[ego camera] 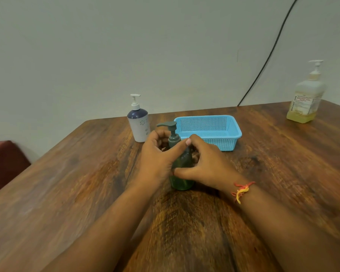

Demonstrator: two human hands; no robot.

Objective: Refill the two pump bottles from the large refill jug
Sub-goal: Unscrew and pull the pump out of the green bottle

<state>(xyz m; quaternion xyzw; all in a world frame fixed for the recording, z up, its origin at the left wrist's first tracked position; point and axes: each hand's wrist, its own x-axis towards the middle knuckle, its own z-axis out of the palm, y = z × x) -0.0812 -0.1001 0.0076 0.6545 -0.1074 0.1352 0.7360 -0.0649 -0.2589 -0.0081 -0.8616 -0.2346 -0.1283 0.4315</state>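
Note:
A green pump bottle (182, 173) with a grey pump head stands upright in the middle of the wooden table (86, 183). My left hand (157, 158) wraps its left side, thumb stretched across the grey collar. My right hand (206, 163) grips its right side, fingers curled behind it. A white pump bottle (139, 124) with a dark blue shoulder stands behind and to the left. The large refill jug (305, 99), clear with yellowish liquid low inside and a white pump on top, stands at the far right by the wall.
A light blue mesh basket (210, 132) with nothing in it sits just behind the green bottle. A black cable (267, 59) runs down the wall to the table's far edge. A red seat (4, 163) is beside the table on the left.

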